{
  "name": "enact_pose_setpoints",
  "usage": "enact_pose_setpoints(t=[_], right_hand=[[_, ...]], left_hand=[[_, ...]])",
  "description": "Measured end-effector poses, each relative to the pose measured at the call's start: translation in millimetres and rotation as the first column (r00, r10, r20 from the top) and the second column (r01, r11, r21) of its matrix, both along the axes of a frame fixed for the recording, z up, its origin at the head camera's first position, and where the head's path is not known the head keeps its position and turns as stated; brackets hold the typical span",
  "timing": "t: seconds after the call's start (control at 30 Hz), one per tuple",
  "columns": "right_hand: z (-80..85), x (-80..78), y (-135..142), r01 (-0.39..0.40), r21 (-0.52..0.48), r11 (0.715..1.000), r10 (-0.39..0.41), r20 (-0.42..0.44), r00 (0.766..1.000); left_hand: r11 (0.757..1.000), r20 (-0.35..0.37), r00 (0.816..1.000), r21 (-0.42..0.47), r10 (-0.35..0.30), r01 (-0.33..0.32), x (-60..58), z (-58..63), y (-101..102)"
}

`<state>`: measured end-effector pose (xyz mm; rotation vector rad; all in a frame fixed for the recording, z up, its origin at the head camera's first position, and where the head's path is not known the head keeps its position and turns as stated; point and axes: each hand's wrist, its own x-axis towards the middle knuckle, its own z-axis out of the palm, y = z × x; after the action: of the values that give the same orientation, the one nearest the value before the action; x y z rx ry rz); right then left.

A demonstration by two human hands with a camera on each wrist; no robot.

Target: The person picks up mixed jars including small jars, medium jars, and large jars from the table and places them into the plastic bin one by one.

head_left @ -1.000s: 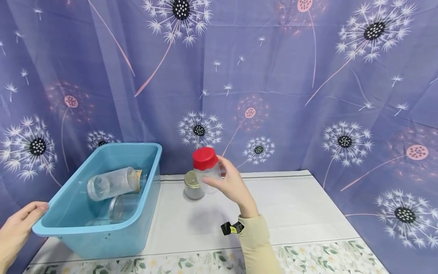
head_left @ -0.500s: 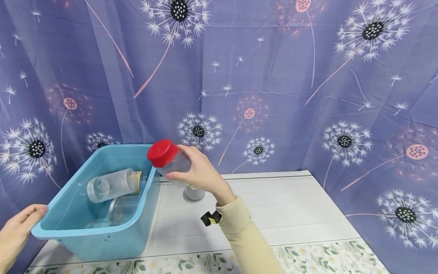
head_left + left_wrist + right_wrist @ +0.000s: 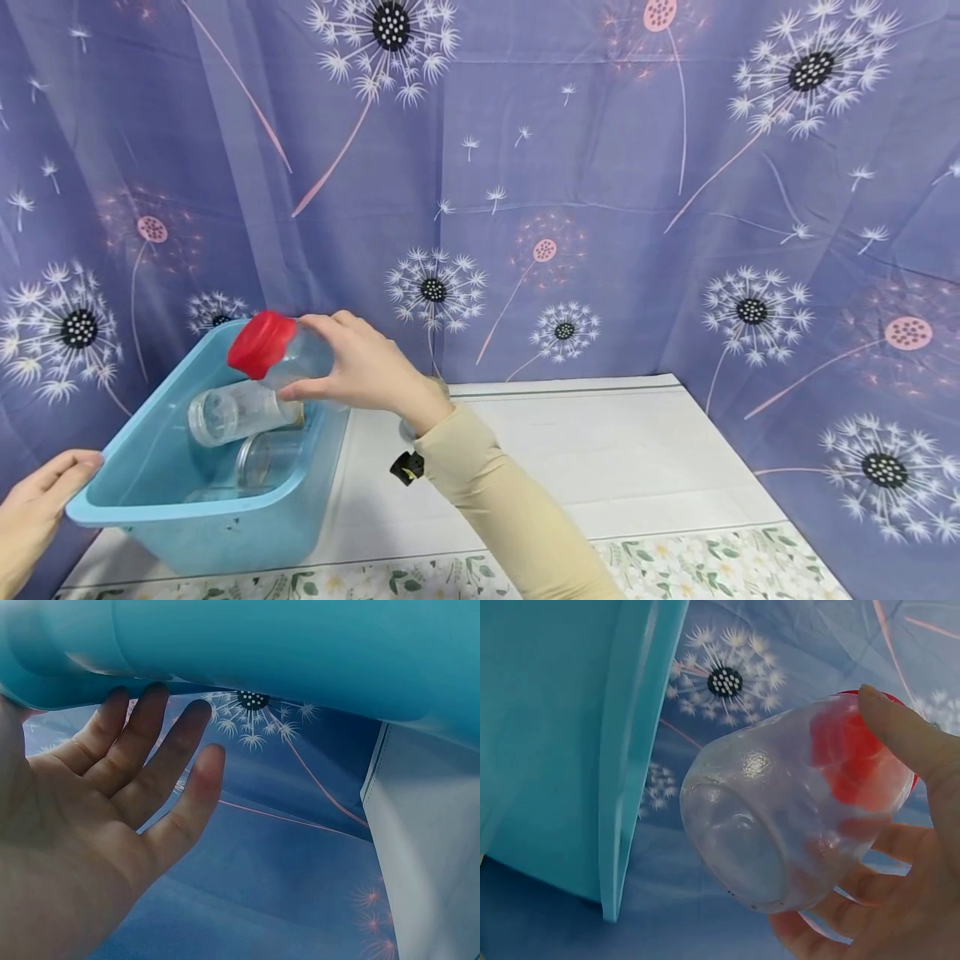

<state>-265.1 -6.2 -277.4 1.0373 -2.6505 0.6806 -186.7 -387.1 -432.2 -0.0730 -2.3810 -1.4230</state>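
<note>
My right hand (image 3: 371,367) grips a clear jar with a red lid (image 3: 262,343), holding it tilted above the right side of a light blue tub (image 3: 187,510). The jar's rounded see-through base (image 3: 735,840) faces the camera in the right wrist view, beside the tub's wall. At the tub's near left corner, my left hand (image 3: 48,496) holds the rim, thumb on top; its fingers (image 3: 176,757) reach under the edge in the left wrist view. Inside the tub lie a clear jar on its side (image 3: 236,412) and another clear jar (image 3: 266,458) below it.
A small jar (image 3: 407,431) stands on the white tabletop, mostly hidden behind my right wrist. A floral strip (image 3: 675,558) runs along the table's front. Purple dandelion-print curtain (image 3: 487,167) hangs behind and at the sides.
My right hand has carried the red-lidded jar leftward from above the white table to over the tub, tilting it further. The left hand has stayed at the rim.
</note>
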Motion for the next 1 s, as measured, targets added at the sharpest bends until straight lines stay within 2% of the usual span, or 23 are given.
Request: enact_pose_setpoints(t=[0.17, 0.3, 0.57, 0.73, 0.83, 1.0], right_hand=[[5.6, 3.1, -23, 0.004, 0.076, 0.997, -0.003, -0.004, 1.0], [5.1, 5.2, -41, 0.009, 0.147, 0.989, -0.002, -0.047, 0.999], [-8.0, 12.7, -75, 0.07, 0.328, 0.942, -0.038, -0.105, 0.994], [-20.4, 13.0, -89, 0.068, 0.362, 0.93, -0.044, -0.072, 0.996], [-27.3, 13.2, -97, 0.069, 0.386, 0.92, -0.055, -0.049, 0.997], [-34.5, 16.9, -108, 0.087, 0.417, 0.905, -0.092, -0.009, 0.996]], left_hand=[[1.0, -0.007, 1.0, 0.002, 0.001, -0.001, -0.1, 0.3, 0], [1.0, -0.017, 1.0, 0.003, -0.005, 0.005, -2.1, -1.0, -1], [1.0, -0.009, 1.0, 0.0, -0.01, 0.01, -9.3, -12.0, -12], [0.999, -0.032, 0.999, 0.007, -0.044, 0.044, -5.1, -5.4, -4], [0.999, -0.022, 0.999, 0.007, -0.034, 0.035, -2.9, -1.9, -2], [1.0, -0.01, 1.0, 0.012, -0.02, 0.02, -2.7, -3.0, -4]])
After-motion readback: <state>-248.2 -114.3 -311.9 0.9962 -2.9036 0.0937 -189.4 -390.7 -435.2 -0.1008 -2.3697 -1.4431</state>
